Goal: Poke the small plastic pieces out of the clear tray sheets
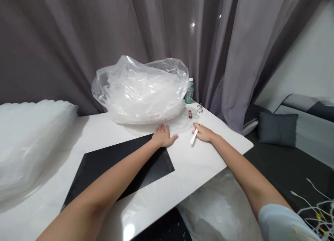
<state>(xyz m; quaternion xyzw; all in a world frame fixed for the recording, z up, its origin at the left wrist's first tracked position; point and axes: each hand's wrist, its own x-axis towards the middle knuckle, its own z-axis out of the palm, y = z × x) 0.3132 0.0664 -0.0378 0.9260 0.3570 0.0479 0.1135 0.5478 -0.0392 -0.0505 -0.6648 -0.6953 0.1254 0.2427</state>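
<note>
My left hand (162, 136) lies flat with its fingers spread, at the far right corner of a black rectangular sheet (117, 164) on the white table. To its right, my right hand (203, 132) holds a slim white tool (194, 137), which slants down toward the tabletop. Small red-handled snips (190, 114) lie just beyond my right hand. Behind my left hand sits a large clear plastic bag (146, 91) filled with white material.
A green bottle (190, 91) stands at the table's back, near thin looped items (200, 108). A tall white stack (31, 140) fills the left side. Below the table's front edge is a translucent bag (219, 209). White cables (318, 213) lie at lower right, near a sofa cushion (278, 128).
</note>
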